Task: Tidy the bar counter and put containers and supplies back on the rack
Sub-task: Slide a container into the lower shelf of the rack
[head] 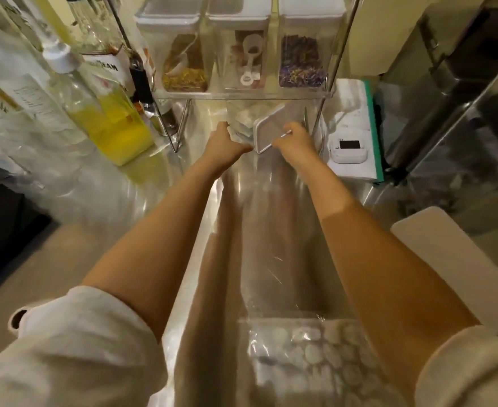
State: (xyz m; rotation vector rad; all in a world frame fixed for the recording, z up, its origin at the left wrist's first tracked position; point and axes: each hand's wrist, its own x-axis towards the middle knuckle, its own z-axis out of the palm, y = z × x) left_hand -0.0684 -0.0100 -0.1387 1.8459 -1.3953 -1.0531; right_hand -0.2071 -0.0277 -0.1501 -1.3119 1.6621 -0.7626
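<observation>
Left hand [223, 142] is gripping the clear container [243, 120]; right hand [294, 139] is pinching its lid [267, 132]. Likely rigid, smooth, slippery; hold by the sides.

A bar's prep counter — steel worktop [165, 201], syrup bottles [115, 124], rack [242, 94] of garnish containers [243, 58].

Both hands [227, 145] [296, 139] hold a clear container [267, 127] under the rack [242, 95].

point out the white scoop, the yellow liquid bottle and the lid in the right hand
white scoop [250, 58], head view, on its handle inside the middle container
yellow liquid bottle [118, 133], head view, on its yellow lower body
lid [267, 133], head view, on its flat top face
</observation>
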